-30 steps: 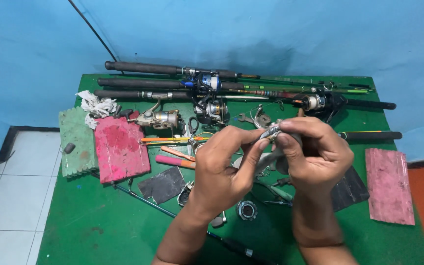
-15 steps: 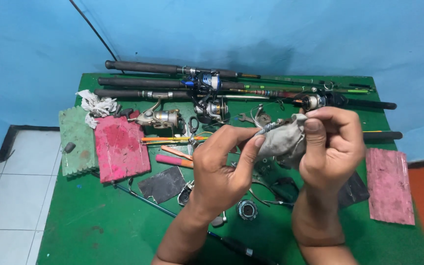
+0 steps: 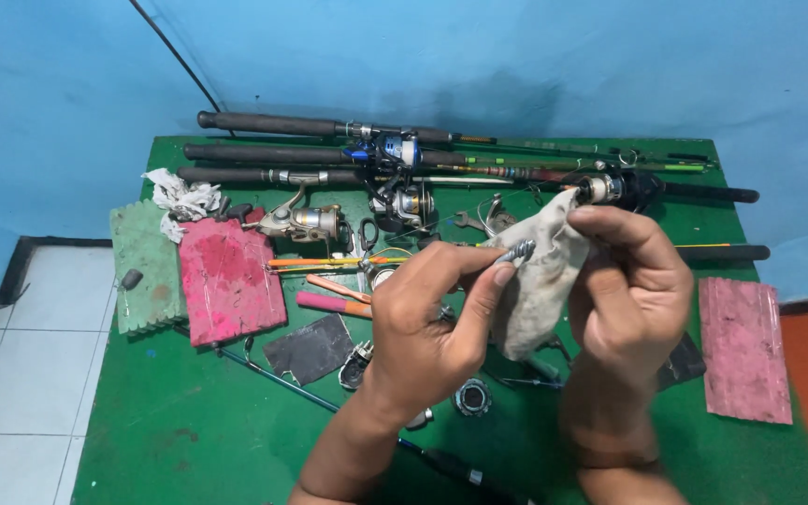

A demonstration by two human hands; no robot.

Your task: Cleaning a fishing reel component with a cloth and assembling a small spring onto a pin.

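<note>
Left hand [image 3: 423,327] pinches a small grey metal part [image 3: 516,251] between thumb and fingertips, right hand [image 3: 633,290] clamps a dirty rag [image 3: 540,281] against it, both above the green table [image 3: 189,430]. Risk: thin pinch, rag tug could drop the part among reels [image 3: 306,221] and rods [image 3: 273,122].

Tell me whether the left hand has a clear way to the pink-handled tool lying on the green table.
Probably yes. The pink-handled tool lies uncovered just left of the left hand, nothing stacked on it. But that hand's fingertips pinch a small metal part, so it would need to let go first.
</note>
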